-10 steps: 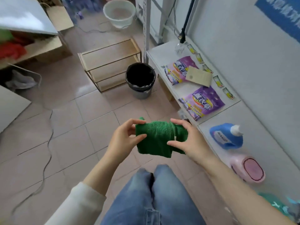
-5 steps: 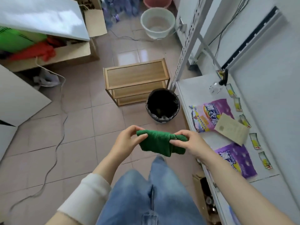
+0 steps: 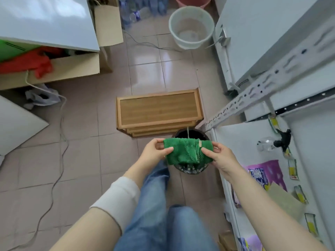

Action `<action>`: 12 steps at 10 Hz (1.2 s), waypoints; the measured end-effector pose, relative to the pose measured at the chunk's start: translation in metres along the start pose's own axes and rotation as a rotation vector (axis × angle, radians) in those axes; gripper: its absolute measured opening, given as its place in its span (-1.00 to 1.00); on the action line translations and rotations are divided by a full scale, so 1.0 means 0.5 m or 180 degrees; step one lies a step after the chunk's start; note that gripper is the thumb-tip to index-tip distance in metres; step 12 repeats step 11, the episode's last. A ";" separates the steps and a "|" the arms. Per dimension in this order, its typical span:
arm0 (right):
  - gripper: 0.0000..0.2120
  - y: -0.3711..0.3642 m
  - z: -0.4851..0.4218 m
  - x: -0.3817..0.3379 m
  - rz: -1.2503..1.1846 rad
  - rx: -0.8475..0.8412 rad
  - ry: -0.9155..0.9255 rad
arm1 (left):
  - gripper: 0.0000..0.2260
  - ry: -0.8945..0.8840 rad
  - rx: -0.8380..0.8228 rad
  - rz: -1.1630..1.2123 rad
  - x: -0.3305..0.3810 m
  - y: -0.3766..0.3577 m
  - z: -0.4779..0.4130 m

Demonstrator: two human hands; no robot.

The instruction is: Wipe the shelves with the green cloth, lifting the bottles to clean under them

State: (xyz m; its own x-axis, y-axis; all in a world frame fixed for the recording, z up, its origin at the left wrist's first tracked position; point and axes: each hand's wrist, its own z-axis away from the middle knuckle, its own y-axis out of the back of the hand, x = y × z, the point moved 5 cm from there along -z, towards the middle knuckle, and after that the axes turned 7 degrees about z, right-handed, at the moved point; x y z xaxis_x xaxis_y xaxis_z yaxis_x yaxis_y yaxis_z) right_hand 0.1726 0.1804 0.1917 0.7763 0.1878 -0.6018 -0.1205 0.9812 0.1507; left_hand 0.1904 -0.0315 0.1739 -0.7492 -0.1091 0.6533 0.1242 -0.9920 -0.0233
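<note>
Green cloth [image 3: 186, 151] — folded, long axis left-right, pinched at its ends by left hand [image 3: 154, 153] and right hand [image 3: 223, 158]; white shelf [image 3: 241, 142] lies rightward — right hand nearer.

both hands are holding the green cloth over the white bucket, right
Not quite. In the head view, the left hand and right hand pinch the green cloth over the black bin; the white bucket stands farther away on the floor.

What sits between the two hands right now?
Only the green cloth, folded, pinched at its ends by the left hand and right hand, above the black bin; head view.
</note>
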 end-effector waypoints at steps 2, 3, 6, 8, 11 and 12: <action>-0.54 -0.006 -0.227 -0.050 0.0127 0.0544 -0.0171 | -0.62 0.0098 0.0219 -0.0263 0.052 -0.009 -0.245; -0.54 -0.010 -0.393 -0.056 0.0221 0.0775 -0.0044 | -0.71 0.0005 0.0252 -0.0366 0.045 -0.032 -0.405; -0.61 -0.008 -0.743 -0.009 0.0916 0.1254 0.0168 | -0.66 0.0126 0.0428 -0.0491 -0.038 -0.106 -0.720; -0.60 -0.006 -0.770 0.016 0.1303 0.1206 0.0129 | -0.67 0.0129 0.0684 -0.0684 -0.060 -0.104 -0.744; -0.62 -0.095 -0.701 -0.069 0.4086 0.1279 0.2044 | -0.65 -0.1306 0.0612 -0.3081 0.016 -0.099 -0.682; -0.62 -0.095 -0.701 -0.069 0.4086 0.1279 0.2044 | -0.65 -0.1306 0.0612 -0.3081 0.016 -0.099 -0.682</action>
